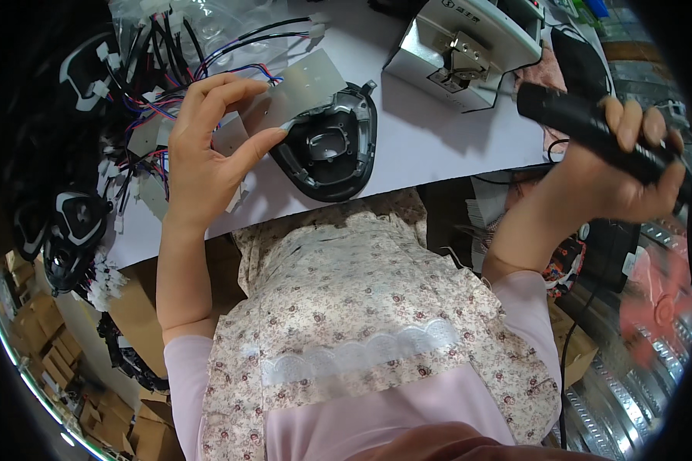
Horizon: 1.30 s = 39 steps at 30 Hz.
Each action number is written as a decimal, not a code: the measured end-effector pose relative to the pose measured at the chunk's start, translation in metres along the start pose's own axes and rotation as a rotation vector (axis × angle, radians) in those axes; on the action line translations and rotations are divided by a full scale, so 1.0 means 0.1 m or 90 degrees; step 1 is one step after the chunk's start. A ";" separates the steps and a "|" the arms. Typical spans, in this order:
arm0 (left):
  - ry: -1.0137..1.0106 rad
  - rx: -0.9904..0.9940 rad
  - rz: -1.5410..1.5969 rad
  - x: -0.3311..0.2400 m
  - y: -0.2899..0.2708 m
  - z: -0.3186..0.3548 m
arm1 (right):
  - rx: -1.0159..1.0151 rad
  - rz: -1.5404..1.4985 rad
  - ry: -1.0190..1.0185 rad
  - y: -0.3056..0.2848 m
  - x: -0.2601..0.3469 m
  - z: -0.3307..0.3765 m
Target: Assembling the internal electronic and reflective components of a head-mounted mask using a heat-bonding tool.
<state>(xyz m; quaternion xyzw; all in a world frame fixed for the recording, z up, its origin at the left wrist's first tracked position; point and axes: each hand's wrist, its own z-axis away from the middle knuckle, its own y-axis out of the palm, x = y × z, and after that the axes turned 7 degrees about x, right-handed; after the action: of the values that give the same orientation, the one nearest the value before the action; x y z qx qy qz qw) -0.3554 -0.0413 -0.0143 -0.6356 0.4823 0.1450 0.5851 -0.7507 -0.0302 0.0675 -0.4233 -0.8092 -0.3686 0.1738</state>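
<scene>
My left hand grips a thin grey plate with wires, its forefinger at the upper edge and thumb at the lower. The plate is tilted over the far side of a black plastic housing, a rounded shell with a hollow middle, lying on the white table. My right hand is wrapped round a black electric screwdriver, held nearly level at the right. Its thin bit points left at the front of a white-and-metal screw feeder. Whether the bit touches the feeder, I cannot tell.
Bundled wires with white connectors and more grey plates crowd the table's left side. More black housings stand at the far left. Cardboard boxes lie on the floor. At the right are a pink cloth and a red stool.
</scene>
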 end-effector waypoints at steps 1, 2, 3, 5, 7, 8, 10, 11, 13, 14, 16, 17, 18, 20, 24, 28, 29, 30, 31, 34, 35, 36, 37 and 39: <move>-0.001 0.002 -0.002 0.00 0.01 0.00 | 0.005 0.026 0.000 -0.06 -0.05 -0.03; -0.002 0.004 -0.005 0.00 0.01 0.00 | 0.007 0.061 -0.007 -0.12 -0.12 -0.07; -0.010 0.022 -0.006 0.00 0.02 0.00 | -0.005 0.092 -0.007 -0.16 -0.22 -0.08; -0.033 0.051 -0.016 -0.01 -0.01 0.03 | -0.014 0.125 0.001 -0.19 -0.38 -0.09; -0.037 0.057 -0.010 0.00 -0.03 0.04 | -0.005 0.138 0.023 -0.24 -0.42 -0.10; -0.039 0.061 -0.007 0.01 -0.03 0.04 | 0.023 0.163 0.019 -0.25 -0.45 -0.11; -0.031 0.032 -0.003 0.03 -0.02 0.05 | 0.100 0.228 0.023 -0.18 -0.53 -0.15; -0.027 0.018 -0.001 0.04 -0.01 0.06 | 0.164 0.235 -0.006 -0.11 -0.60 -0.15; -0.026 0.022 0.003 0.05 0.00 0.05 | 0.362 0.198 0.052 -0.02 -0.62 -0.31; -0.025 0.022 0.005 0.05 0.00 0.05 | 0.438 0.176 0.100 0.02 -0.62 -0.37; -0.018 0.016 -0.003 0.06 0.01 0.05 | 0.387 0.276 0.060 0.23 -0.78 -0.42; -0.014 0.012 -0.007 0.07 0.02 0.05 | 0.305 0.395 -0.012 0.35 -0.90 -0.41; -0.011 0.010 -0.004 0.08 0.01 0.07 | 0.229 0.492 -0.042 0.43 -0.99 -0.40; -0.007 0.003 0.001 0.11 -0.01 0.09 | 0.156 0.538 -0.018 0.39 -0.92 -0.35; -0.020 0.037 0.025 0.13 -0.12 0.10 | 0.067 0.193 0.223 0.10 -0.59 -0.36; 0.015 0.068 -0.025 0.13 -0.08 0.11 | 0.038 0.096 0.207 0.13 -0.61 -0.30; 0.017 0.077 -0.032 0.11 -0.05 0.10 | 0.039 0.095 0.202 0.15 -0.63 -0.30; 0.021 0.087 -0.039 0.10 -0.02 0.09 | 0.038 0.094 0.195 0.16 -0.65 -0.30; 0.031 0.081 -0.047 0.10 0.00 0.07 | 0.038 0.095 0.189 0.17 -0.67 -0.30; 0.012 0.016 -0.119 0.03 0.00 -0.03 | 0.039 0.093 0.179 0.21 -0.70 -0.30; 0.063 -0.036 -0.155 0.09 0.01 -0.06 | 0.038 0.087 0.178 0.21 -0.68 -0.29; 0.063 -0.013 -0.141 0.09 0.00 -0.06 | 0.038 0.086 0.179 0.22 -0.69 -0.30; 0.062 0.010 -0.127 0.09 0.01 -0.07 | 0.037 0.080 0.180 0.23 -0.68 -0.30; 0.082 0.066 -0.095 0.11 0.02 -0.07 | 0.039 0.076 0.176 0.28 -0.72 -0.27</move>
<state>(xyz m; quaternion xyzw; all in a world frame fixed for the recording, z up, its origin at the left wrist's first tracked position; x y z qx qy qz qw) -0.3548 -0.0523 -0.0217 -0.6464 0.4770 0.0347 0.5945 -0.6871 -0.0805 0.0555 -0.4102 -0.7619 -0.3875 0.3180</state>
